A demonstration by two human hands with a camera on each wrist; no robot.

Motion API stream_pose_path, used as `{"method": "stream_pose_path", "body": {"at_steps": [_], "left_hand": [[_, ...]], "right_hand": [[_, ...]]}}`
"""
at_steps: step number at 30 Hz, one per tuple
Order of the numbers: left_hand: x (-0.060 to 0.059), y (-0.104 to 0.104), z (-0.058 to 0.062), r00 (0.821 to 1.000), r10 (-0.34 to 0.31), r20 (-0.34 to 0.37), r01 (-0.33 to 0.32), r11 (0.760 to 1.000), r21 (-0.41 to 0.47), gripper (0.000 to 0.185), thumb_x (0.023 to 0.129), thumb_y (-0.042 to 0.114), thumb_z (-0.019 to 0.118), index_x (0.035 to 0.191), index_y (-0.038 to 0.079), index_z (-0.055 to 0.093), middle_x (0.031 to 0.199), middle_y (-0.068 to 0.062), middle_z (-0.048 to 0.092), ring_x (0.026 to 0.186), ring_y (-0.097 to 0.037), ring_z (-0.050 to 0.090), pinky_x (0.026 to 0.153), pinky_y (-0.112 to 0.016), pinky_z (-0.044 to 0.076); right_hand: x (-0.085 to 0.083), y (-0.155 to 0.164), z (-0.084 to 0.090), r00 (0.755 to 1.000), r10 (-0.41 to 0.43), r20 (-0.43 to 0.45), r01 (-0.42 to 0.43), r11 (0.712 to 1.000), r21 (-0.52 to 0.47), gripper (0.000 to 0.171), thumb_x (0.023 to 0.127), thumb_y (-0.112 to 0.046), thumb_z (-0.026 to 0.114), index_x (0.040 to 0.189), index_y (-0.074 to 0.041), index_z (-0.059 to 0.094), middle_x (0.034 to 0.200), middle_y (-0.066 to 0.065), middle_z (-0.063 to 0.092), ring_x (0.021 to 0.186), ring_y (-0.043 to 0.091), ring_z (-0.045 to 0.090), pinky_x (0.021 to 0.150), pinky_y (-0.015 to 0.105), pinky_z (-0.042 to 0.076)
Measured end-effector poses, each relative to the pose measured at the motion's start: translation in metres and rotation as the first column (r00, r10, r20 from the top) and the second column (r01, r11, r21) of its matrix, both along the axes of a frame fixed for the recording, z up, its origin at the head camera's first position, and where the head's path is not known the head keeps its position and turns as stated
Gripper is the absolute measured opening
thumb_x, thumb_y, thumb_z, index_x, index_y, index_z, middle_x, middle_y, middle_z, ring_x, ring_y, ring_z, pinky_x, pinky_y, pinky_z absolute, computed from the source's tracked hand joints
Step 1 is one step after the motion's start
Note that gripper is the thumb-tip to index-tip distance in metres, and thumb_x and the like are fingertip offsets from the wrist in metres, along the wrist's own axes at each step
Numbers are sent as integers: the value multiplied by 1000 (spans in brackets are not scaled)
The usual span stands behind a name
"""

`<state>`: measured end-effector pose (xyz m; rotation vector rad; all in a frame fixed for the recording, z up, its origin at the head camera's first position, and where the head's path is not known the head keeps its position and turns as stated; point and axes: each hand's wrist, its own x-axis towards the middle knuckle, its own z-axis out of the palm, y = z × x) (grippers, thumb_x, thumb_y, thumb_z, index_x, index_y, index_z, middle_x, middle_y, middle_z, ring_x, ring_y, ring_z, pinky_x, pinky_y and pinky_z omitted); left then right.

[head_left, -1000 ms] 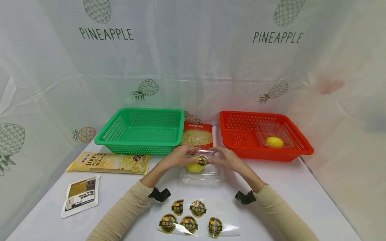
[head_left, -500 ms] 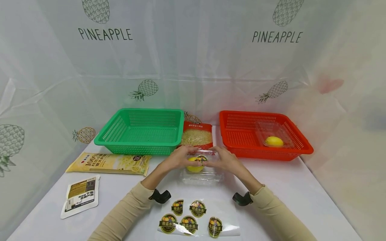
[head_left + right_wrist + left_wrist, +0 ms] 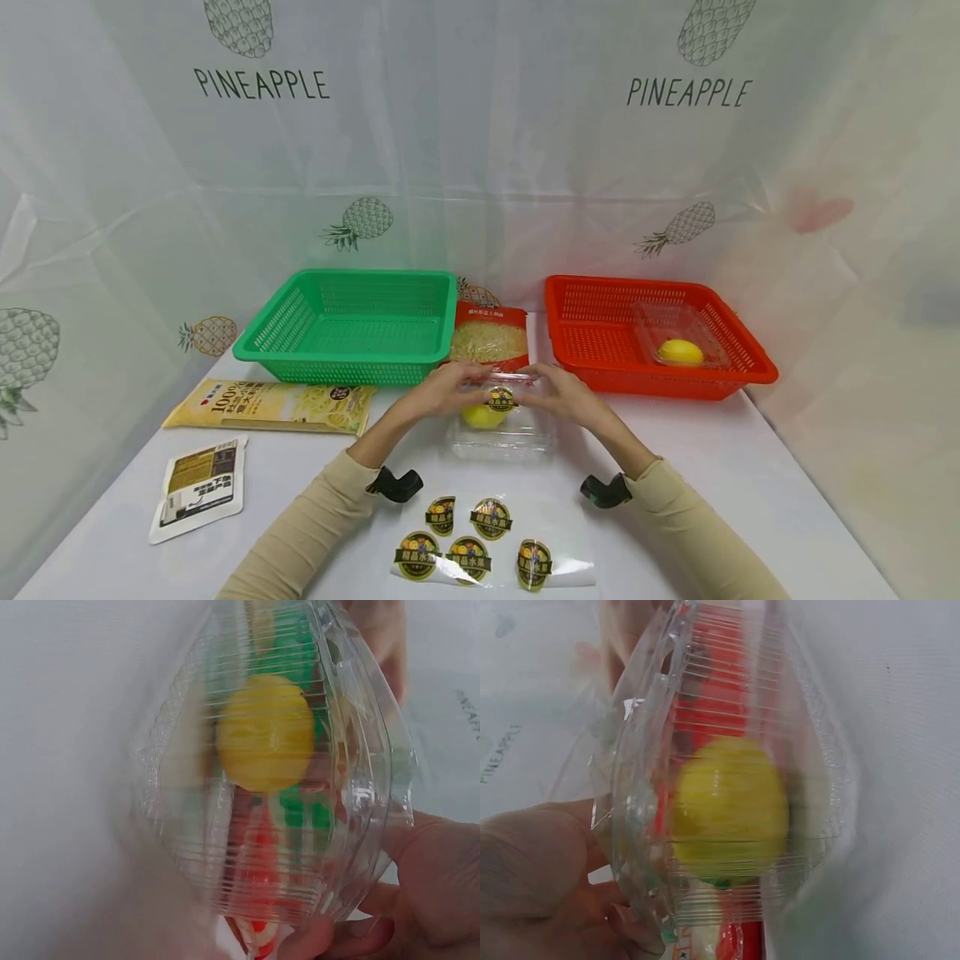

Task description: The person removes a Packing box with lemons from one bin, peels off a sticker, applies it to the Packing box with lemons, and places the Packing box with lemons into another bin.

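Note:
A clear plastic clamshell box [image 3: 504,443] sits on the table in the middle of the head view, its ribbed side filling both wrist views. Inside lies a yellow lemon [image 3: 731,810], toward the box's left end. On the lid is a round black-and-gold sticker [image 3: 500,399]. My left hand [image 3: 441,392] holds the box's left end, fingers over the far edge and thumb on the lid beside the sticker. At the other end my right hand [image 3: 564,397] holds it the same way; its curled fingers [image 3: 360,934] show at the rim in the right wrist view.
Behind stand a green basket [image 3: 348,371] and a red basket [image 3: 592,379], the red one holding another clear box [image 3: 660,317] with a lemon. A red pasta bag [image 3: 491,337] lies between them. Left are a yellow pasta bag [image 3: 270,406] and a white pouch [image 3: 201,487]. A sticker sheet [image 3: 573,542] lies in front.
Half a second ago my thumbs lay closer together over the sticker; now they are spread apart, with the sticker showing between them. The box and lemon have stayed in place.

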<state>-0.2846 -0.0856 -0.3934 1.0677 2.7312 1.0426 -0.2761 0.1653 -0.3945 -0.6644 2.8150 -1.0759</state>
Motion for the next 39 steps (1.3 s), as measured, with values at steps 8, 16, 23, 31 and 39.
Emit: {"method": "stream_pose_path", "body": {"at_steps": [8,16,23,31,39], "left_hand": [[2,9,-3,984,177,-31,-179,983,-50,40,95,29,65,130,11,64,122,-7,70,115,-26,65,92,-46,53],[5,20,0,940,323,-110,-334,936,-109,30,93,37,67,116,19,71,105,0,74,97,-19,68,66,-32,52],[1,20,-3,945,310,-106,-321,941,-108,31,92,36,68,117,19,71,108,-1,74,97,-19,68,65,-31,51],[-3,4,4,997,56,46,-57,998,3,37,93,18,68,126,1,65,114,-11,72,107,-26,65,89,-40,55],[-3,-1,7,999,-42,34,42,999,-7,55,90,22,72,135,-5,55,126,-18,66,117,-33,61,99,-46,50]], "right_hand": [[0,-13,-1,986,-150,-70,155,985,79,47,85,-52,71,118,-19,67,107,4,72,91,26,65,69,38,51],[3,-24,3,965,-230,-125,249,954,167,51,83,-59,69,113,-19,67,107,8,74,88,26,69,55,29,42],[1,-23,5,970,-221,-97,236,956,173,49,83,-57,70,114,-19,66,106,6,74,89,25,68,60,32,47],[-1,-7,3,999,-33,-5,33,999,22,45,90,-37,69,128,-14,64,122,10,68,121,37,58,98,61,45],[0,0,3,999,41,6,-41,999,15,61,87,-40,73,137,-9,56,136,15,60,128,40,52,104,64,40]]}}
